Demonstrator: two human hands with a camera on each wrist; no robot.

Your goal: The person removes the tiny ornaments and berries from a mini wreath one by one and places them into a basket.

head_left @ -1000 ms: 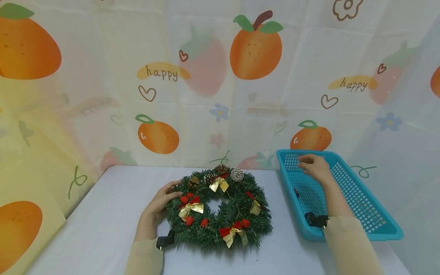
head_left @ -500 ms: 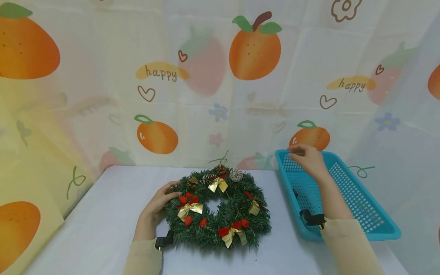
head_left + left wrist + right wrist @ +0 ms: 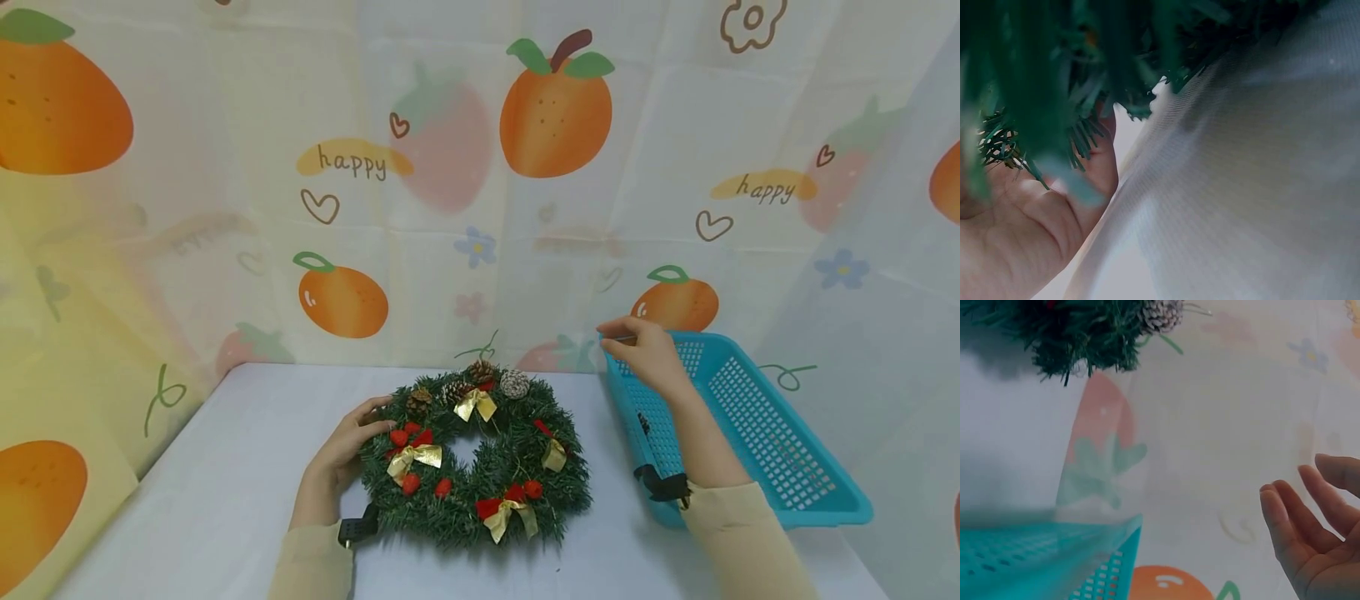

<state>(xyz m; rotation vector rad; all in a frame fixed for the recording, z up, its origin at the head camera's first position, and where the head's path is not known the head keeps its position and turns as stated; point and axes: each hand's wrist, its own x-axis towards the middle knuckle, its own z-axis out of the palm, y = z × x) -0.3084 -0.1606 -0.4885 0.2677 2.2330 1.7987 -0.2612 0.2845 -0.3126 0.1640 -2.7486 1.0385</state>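
A green Christmas wreath (image 3: 555, 492) lies on the table, dressed with gold and red bows, red berries and several pine cones along its far side. My left hand (image 3: 352, 437) grips its left edge, and greenery covers part of the palm in the left wrist view. Over the far left corner of a blue plastic basket (image 3: 772, 417) hovers my right hand (image 3: 645, 354). Its fingers (image 3: 1285, 525) are loosely bent and stand apart from the thumb, with nothing seen between them in the right wrist view. A small dark thing (image 3: 643, 422) shows at the basket's left side.
The white-covered table (image 3: 240, 467) meets a fruit-printed cloth (image 3: 450, 275) hung behind it. To the right of the wreath stands the basket, with a strip of table between them. Yellowish cloth (image 3: 67, 367) hangs along the left side.
My right hand has moved left from above the basket's inside to its far left corner. The left hand and the wreath have stayed in place.
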